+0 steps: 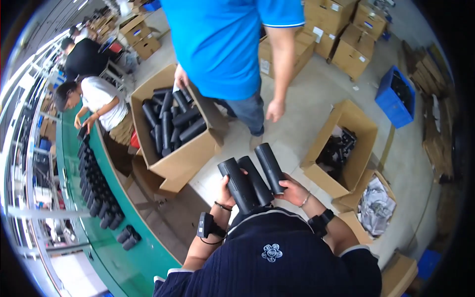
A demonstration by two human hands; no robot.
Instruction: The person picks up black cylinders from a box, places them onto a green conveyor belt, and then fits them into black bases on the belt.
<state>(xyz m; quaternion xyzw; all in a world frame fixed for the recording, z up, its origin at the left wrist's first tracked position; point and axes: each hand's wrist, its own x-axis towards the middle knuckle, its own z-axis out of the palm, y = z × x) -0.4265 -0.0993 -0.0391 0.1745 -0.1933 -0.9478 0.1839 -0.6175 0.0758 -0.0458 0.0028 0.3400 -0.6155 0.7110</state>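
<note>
Three black tubes are gathered in front of my chest. My left hand (225,192) is closed around the side of a black perforated tube (239,185). A second black tube (255,179) lies close against it; fingertips show near its upper end, but I cannot tell how it is supported. My right hand (294,191) grips the lower end of another black perforated tube (269,166), which tilts up and away from me. The lower ends of the left and middle tubes reach my dark shirt.
A cardboard box (170,171) full of black tubes stands ahead left, beside a person in blue (217,49). Rows of dark cylindrical parts (96,198) line the green bench (106,257), where another person works. Right are an open carton (368,143) and a blue crate (391,106).
</note>
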